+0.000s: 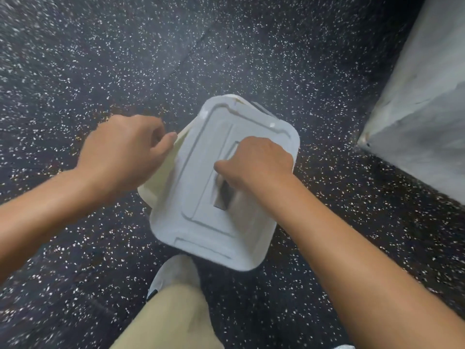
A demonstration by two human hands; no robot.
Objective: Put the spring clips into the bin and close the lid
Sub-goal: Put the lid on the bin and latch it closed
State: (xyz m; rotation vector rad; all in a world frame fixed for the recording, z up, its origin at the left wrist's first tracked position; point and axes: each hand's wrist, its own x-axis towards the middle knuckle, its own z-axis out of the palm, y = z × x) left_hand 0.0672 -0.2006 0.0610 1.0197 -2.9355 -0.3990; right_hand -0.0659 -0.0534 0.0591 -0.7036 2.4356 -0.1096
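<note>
A: On the floor, bin sits under a skewed lid. Clips hidden.

B: Grips?

A: Right hand clamped on lid handle, steering. Left hand pinches bin rim, steadying it.

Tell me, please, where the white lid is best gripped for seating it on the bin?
Probably at the recessed handle in the middle of the lid, from above: the right hand already grips there. The lid sits tilted, overhanging the cream bin, so the left hand at the bin's left rim can steady it.
</note>
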